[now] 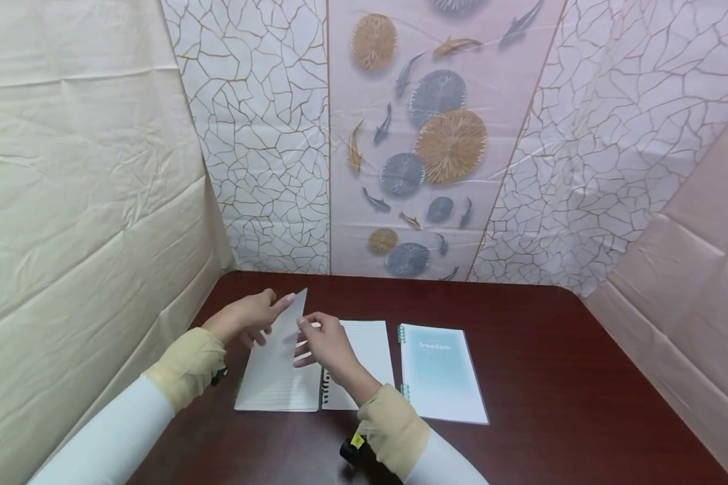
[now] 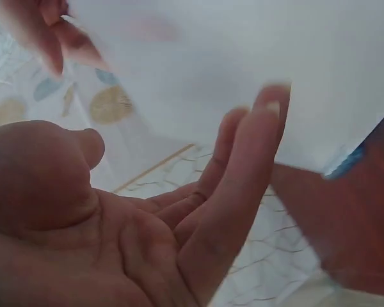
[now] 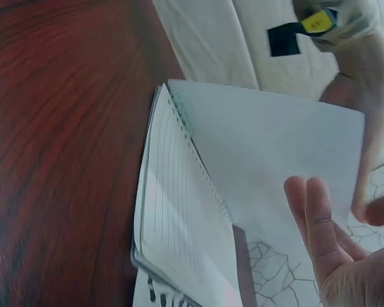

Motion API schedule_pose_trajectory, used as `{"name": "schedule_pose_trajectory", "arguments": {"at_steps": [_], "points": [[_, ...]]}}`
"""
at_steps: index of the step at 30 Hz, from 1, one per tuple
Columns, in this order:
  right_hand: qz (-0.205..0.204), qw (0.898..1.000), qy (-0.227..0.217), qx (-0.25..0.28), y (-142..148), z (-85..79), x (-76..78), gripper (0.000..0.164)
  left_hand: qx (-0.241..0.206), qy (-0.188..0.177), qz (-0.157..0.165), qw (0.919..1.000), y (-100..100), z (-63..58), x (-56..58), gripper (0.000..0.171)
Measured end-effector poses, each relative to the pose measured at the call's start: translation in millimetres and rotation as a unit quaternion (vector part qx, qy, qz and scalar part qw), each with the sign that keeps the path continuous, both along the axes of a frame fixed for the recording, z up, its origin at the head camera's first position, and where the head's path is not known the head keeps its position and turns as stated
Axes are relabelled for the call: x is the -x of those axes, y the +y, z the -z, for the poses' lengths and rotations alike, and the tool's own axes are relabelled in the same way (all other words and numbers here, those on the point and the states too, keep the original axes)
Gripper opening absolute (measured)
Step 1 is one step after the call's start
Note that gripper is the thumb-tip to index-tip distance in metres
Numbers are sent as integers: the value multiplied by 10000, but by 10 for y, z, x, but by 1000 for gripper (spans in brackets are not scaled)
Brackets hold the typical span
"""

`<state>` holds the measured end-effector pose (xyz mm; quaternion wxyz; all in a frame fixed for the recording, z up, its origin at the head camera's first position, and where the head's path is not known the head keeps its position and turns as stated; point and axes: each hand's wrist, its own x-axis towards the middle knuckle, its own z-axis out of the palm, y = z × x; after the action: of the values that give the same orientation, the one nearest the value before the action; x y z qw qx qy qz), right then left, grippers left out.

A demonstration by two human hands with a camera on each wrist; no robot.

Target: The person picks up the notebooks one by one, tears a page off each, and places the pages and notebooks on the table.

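Open notebook (image 1: pixel 367 357) lies left of centre on table (image 1: pixel 552 377); closed notebook (image 1: pixel 445 380) just right of it. Leaf (image 1: pixel 284 327) tilts up above the open one's left half, between left hand (image 1: pixel 250 315) and right hand (image 1: pixel 330 345). Backdrop (image 1: pixel 273 148) behind table, drape (image 1: pixel 85 168) to its left.

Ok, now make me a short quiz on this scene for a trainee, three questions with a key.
1. What word is printed on the closed notebook?
2. True or false: in the head view, the right hand is nearer to the closed notebook than the left hand.
3. How does the raised sheet stand? A, flat on the table; B, tilted up from the lined pages; C, tucked under the closed notebook.

Key: 1, "freedom". 2, true. 3, B.
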<state>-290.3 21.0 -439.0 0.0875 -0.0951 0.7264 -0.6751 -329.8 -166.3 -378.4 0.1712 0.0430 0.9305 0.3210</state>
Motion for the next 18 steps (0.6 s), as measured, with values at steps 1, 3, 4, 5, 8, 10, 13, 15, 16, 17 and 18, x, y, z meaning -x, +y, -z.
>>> {"name": "schedule_pose_trajectory", "arguments": {"at_steps": [1,3,4,5,8,10,13,15,16,17,18], "points": [[25,9999,12,-99,9,-2,3,39,26,84,60,9999,-20,47,10,85],[53,9996,12,-259,28,3,10,32,215,389,304,9985,-66,146,33,83],[69,9993,37,-359,38,12,14,30,331,565,470,9967,-88,197,40,82],[85,9990,71,-442,49,24,21,28,473,746,633,9941,-105,250,45,82],[153,9978,177,-625,83,64,36,27,762,1174,1215,9827,-151,389,51,88],[181,9970,233,-718,102,96,44,27,769,1185,1454,9792,-173,476,42,96],[191,9958,263,-855,117,146,53,27,791,1137,1561,9780,-197,585,16,107],[183,9945,293,-990,123,185,61,27,851,1154,1529,9778,-208,642,-8,112],[189,9936,314,-1067,128,203,67,27,874,1175,1527,9774,-211,667,-19,115],[216,9924,322,-1164,133,224,75,25,907,1203,1545,9764,-214,693,-28,116],[243,9914,337,-1241,142,241,80,23,943,1221,1570,9755,-216,715,-36,117]]}}
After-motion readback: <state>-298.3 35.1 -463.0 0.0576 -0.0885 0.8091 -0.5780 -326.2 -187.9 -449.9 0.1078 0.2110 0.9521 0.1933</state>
